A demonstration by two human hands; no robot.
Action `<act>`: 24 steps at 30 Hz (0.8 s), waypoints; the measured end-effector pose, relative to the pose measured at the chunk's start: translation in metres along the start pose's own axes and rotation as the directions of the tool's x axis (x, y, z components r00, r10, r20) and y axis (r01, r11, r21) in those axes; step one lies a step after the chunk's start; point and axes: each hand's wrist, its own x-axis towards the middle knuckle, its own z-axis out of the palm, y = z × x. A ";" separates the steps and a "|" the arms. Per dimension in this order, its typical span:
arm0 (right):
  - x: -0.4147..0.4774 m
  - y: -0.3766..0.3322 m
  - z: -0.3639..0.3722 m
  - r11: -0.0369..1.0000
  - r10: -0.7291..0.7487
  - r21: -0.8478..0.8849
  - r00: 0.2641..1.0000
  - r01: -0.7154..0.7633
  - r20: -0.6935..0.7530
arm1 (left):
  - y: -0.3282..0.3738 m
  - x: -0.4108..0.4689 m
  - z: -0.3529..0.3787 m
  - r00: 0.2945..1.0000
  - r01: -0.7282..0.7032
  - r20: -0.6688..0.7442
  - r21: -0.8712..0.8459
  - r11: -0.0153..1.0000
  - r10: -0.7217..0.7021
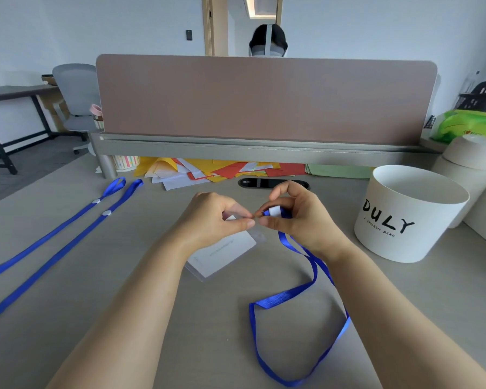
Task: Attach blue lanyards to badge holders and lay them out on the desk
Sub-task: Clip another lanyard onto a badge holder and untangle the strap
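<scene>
My left hand point(218, 217) pinches the top edge of a clear badge holder point(222, 255) with a white card inside; the holder hangs tilted down toward the desk point(152, 290). My right hand point(292, 217) grips the white clip end of a blue lanyard point(298, 293), held right against the holder's top. The lanyard's loop trails down from my right wrist and curls on the desk near the front edge. Two other blue lanyards point(59, 234) lie stretched out side by side at the left.
A white round tub point(404, 217) marked "DULY" stands at the right, with more white containers point(472, 164) behind it. Coloured paper sheets point(222, 169) lie under the pink divider screen point(264, 99). A person sits behind the screen. A black oval grommet point(253, 183) sits mid-desk.
</scene>
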 end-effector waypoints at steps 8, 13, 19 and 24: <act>-0.001 -0.003 0.003 0.976 -0.007 -0.216 1.000 0.003 -0.017 | 0.002 0.000 0.002 0.999 -0.022 0.035 0.035 0.999 0.021; -0.001 -0.002 0.001 0.968 -0.050 -0.249 0.998 0.040 -0.035 | 0.004 0.001 0.003 0.998 -0.013 0.064 -0.014 1.000 0.014; -0.001 -0.001 0.002 0.959 -0.080 -0.276 0.996 0.065 -0.042 | 0.005 0.003 0.004 0.999 -0.030 0.024 0.034 0.999 0.029; 0.000 0.001 0.004 0.962 -0.105 -0.262 0.991 0.080 -0.083 | 0.008 0.003 0.004 0.999 -0.043 -0.012 0.072 0.996 0.044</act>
